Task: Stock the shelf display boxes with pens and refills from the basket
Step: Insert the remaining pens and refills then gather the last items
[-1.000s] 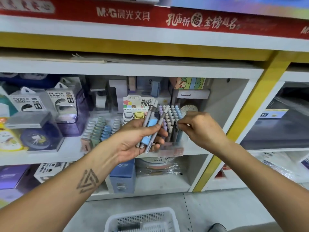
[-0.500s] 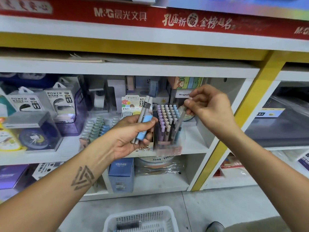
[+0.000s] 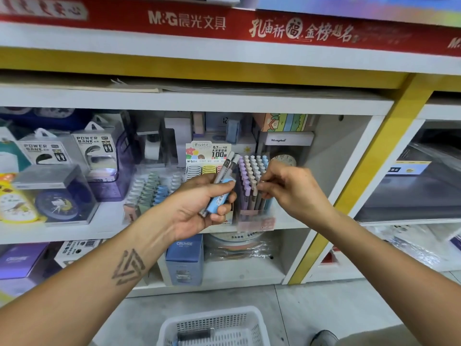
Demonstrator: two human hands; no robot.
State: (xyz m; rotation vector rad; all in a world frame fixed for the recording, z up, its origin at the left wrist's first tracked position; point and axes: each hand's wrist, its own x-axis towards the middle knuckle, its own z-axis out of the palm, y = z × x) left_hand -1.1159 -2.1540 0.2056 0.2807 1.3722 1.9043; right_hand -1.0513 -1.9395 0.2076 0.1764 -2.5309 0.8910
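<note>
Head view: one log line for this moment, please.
left hand: holds pens | right hand: pinching pen at display box | basket: on floor

white basket (image 3: 219, 318) cut off by bottom edge, its dark contents blurred, shoe (image 3: 324, 338) partly cropped

- Two white "POWER BANK" packs with hang tabs (image 3: 46, 152) are seen at shelf left, side by side.
- Round dark-blue alarm clock in a clear plastic box (image 3: 59, 203) is set below them, nr the shelf front.
- Blue "CRUHRE" carton (image 3: 184, 258) is stood upright on the lower shelf.
- Round clock face w/ numerals (image 3: 284, 159) is partly visible at the shelf back.
- Red banner w/ "M&G" lettering (image 3: 187, 21) is run along the top.
- Yellow upright shelf post (image 3: 369, 181) is seen at right.
</note>
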